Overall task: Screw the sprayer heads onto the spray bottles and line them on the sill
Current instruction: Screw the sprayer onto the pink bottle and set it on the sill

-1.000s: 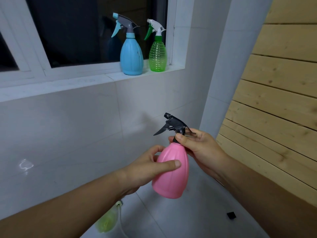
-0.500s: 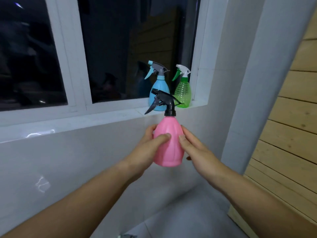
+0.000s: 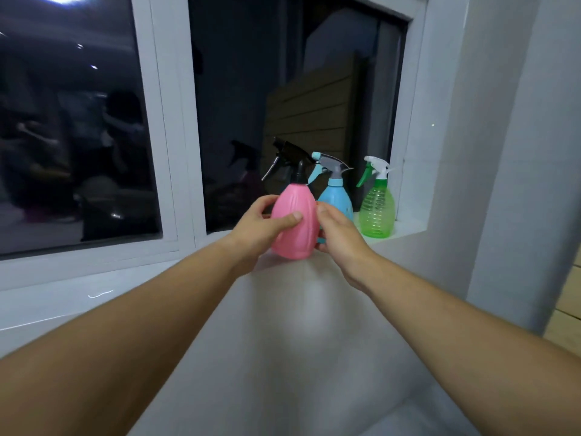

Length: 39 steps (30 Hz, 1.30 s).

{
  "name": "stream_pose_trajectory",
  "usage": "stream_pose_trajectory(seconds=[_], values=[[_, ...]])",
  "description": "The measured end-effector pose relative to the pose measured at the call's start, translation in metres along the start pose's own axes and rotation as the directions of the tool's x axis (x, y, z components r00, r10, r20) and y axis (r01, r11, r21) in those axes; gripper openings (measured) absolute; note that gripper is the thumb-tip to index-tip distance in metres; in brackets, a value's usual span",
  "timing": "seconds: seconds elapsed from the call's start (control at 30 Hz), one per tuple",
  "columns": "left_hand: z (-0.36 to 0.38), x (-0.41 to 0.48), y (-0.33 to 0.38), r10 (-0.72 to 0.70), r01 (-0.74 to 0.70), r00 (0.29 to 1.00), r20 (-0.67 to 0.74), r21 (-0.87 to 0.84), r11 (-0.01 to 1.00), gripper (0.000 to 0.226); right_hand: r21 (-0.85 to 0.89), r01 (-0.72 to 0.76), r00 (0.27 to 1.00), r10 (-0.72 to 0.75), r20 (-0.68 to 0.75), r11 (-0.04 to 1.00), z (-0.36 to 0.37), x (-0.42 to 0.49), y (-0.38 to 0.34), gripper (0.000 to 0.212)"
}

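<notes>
Pink ribbed plastic spray bottle [image 3: 294, 223]: upright, black trigger sprayer head [image 3: 289, 158] on its neck, nozzle pointing left; held over the front edge of the white tiled window sill [image 3: 405, 232], its base at or just above the sill, contact unclear
Left hand [image 3: 262, 226]: fingers closed around the pink bottle's left side, thumb across its front
Right hand [image 3: 338, 232]: fingers closed on the pink bottle's right side
Blue plastic spray bottle with grey sprayer head [image 3: 336, 196]: standing on the sill just beside the pink one, partly behind the right hand
Green translucent spray bottle with white sprayer head [image 3: 377, 209]: standing near the sill's right end; close to the blue bottle
</notes>
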State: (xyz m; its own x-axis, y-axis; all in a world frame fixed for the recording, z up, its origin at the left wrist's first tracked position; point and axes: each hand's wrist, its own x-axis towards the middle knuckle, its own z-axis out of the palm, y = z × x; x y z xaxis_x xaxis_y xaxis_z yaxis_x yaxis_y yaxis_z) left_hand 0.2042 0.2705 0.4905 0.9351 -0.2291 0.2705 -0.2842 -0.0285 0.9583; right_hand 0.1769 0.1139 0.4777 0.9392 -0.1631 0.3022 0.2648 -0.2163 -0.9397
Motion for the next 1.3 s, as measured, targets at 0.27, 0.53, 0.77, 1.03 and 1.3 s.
stream_pose_trajectory(seconds=[0.27, 0.53, 0.77, 1.03, 1.3], values=[[-0.005, 0.019, -0.018, -0.063, 0.063, 0.997, -0.035, 0.0, 0.998, 0.066, 0.002, -0.054, 0.998, 0.054, 0.014, 0.999, 0.015, 0.027, 0.019, 0.068], [-0.004, 0.029, -0.025, -0.057, 0.059, 0.997, -0.054, 0.03, 0.998, 0.069, -0.035, 0.002, 1.0, -0.002, -0.015, 0.999, 0.02, 0.036, 0.027, 0.07], [-0.005, 0.031, -0.028, -0.07, 0.075, 0.996, -0.05, 0.089, 0.993, 0.086, -0.116, 0.029, 1.0, -0.028, 0.007, 0.993, 0.019, 0.029, 0.028, 0.09], [-0.004, -0.029, -0.012, 0.049, -0.001, 0.976, -0.212, 0.221, 0.975, 0.079, -0.079, 0.054, 0.994, -0.06, -0.086, 0.995, -0.01, -0.026, 0.032, 0.018], [-0.009, -0.129, -0.106, -0.18, 0.171, 0.983, 0.044, 0.161, 0.972, 0.055, -0.065, -0.265, 0.964, 0.263, -0.031, 0.962, -0.025, -0.123, 0.131, 0.017]])
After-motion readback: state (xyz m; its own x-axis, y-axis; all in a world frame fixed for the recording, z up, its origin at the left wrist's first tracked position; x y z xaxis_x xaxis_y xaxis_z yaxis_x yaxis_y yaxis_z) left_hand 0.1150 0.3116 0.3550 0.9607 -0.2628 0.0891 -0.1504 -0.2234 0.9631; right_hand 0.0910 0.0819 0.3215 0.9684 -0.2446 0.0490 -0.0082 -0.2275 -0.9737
